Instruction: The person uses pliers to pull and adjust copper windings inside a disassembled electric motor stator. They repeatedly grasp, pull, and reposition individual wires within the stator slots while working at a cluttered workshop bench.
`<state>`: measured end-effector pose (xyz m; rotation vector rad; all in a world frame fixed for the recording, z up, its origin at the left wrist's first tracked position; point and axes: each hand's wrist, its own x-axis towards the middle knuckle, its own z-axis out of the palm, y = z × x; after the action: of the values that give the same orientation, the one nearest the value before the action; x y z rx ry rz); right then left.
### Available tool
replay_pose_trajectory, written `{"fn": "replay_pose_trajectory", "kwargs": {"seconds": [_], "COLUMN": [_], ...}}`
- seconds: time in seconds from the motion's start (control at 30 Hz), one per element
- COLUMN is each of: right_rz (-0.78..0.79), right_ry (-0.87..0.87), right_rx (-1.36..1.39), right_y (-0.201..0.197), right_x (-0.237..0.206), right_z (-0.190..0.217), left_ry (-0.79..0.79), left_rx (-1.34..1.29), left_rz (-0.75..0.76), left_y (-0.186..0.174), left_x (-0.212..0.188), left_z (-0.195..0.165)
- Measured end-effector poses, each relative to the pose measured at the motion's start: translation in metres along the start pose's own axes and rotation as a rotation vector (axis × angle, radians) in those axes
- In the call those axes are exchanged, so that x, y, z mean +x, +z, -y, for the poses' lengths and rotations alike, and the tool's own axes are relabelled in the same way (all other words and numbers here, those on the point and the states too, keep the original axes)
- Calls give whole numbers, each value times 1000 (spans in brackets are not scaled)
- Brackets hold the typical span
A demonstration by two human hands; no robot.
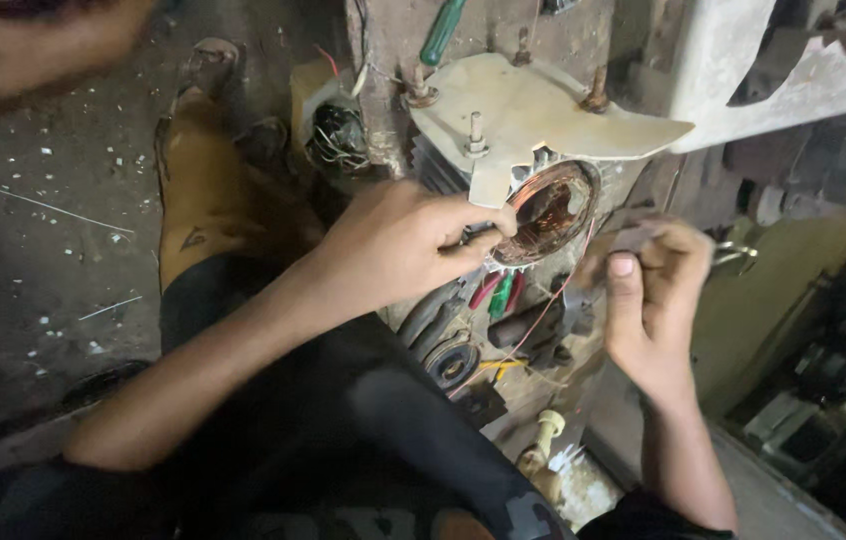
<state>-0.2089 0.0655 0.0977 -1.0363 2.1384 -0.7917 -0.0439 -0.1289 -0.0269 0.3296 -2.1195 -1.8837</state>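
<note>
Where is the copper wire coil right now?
The copper coil sits upper middle in the head view, just under the pale metal plate, with the left hand touching its left edge.

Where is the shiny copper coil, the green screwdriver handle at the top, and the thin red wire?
copper coil (548, 210), head view, on the wound copper face.
green screwdriver handle (442, 32), head view, middle of the handle.
thin red wire (549, 305), head view, on the strand below the coil.

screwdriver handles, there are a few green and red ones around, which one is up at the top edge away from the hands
The long green screwdriver handle, slanted at the top edge above the pale plate. The short green and red handles lie lower, just under the left hand.
</note>
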Motion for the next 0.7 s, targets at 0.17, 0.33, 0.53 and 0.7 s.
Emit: {"fn": "replay_pose_trajectory", "kwargs": {"seconds": [0.17,0.33,0.53,0.7], "right_rz": [-19,-220,-378,-698], "right_ry": [365,319,539,431], "right_rx": [394,42,379,751], "right_y": [41,76,82,77], "right_x": [-1,17,27,-6], "right_z": [7,30,51,61], "left_ry": [78,179,242,270], "left_rx": [16,46,52,32], "left_rz": [-77,-65,-46,-12], "left_y": [6,4,-6,-11], "left_x": [7,16,23,32], "left_z": [3,8,13,20]}}
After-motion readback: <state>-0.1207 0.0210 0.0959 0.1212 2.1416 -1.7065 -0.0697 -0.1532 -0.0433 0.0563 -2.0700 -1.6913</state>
